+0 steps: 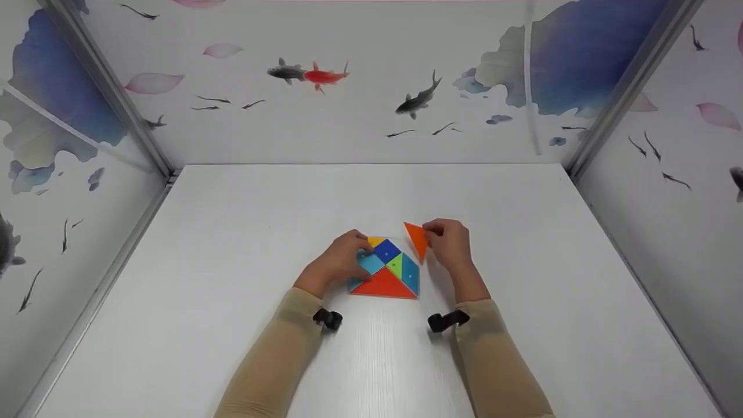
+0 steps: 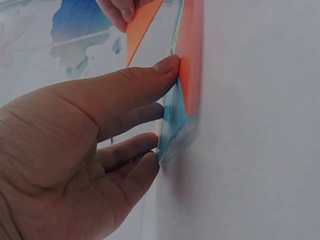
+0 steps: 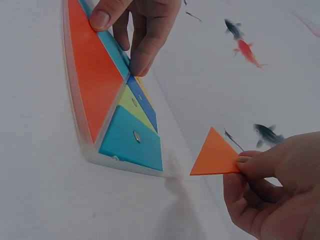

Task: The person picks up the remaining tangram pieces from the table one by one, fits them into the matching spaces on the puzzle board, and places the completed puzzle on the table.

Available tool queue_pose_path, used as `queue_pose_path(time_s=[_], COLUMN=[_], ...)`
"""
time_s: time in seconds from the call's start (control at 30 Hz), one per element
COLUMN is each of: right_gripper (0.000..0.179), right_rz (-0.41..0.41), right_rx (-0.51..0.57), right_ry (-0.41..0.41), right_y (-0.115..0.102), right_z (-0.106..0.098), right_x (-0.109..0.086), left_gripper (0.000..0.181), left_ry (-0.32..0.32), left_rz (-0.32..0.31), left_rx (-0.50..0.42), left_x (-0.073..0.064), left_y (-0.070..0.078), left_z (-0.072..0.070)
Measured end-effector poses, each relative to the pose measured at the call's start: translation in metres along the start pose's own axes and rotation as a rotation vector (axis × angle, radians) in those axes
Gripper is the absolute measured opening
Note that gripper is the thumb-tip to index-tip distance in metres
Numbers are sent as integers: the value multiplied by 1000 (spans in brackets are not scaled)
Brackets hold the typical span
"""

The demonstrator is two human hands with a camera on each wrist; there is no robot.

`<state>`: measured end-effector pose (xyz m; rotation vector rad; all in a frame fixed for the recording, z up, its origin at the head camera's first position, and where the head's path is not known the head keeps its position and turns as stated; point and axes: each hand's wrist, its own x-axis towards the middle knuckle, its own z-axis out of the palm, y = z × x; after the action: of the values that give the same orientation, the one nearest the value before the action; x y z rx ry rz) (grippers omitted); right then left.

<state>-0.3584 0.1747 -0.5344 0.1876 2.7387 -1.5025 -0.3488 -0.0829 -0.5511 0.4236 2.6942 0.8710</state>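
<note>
A tangram in a clear shallow tray lies flat on the white table. In it are a large red-orange triangle, a dark blue square, a lime green triangle, a teal piece, a light blue piece and a bit of yellow. My left hand rests on the tray's left side, thumb and fingertips spread over the pieces and partly hiding them. My right hand pinches an orange triangle by one corner, tilted up beside the tray's upper right, where bare tray shows.
The white table spreads around the tray. Printed wall panels with fish and leaf pictures stand at the back and both sides. A black wrist camera sits on the left wrist, another on the right.
</note>
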Motion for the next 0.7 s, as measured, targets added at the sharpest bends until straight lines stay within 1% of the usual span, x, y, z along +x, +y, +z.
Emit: queue_pose_path(time_s=[0.2,0.4,0.7], right_gripper=[24,23,23], right_rz=[2,-4,27], right_rx=[16,-17,-43], right_ry=[-18,-11,-41], right_y=[0,0,2], right_z=[6,10,15], right_x=[-1,-1,2], left_gripper=[54,54,54], left_ry=[-2,-7,-9], left_rz=[-30,-54,-50], left_rx=[-11,-24,-44], left_x=[-2,-4,-3], left_y=[1,3,2], left_z=[0,-1,-1])
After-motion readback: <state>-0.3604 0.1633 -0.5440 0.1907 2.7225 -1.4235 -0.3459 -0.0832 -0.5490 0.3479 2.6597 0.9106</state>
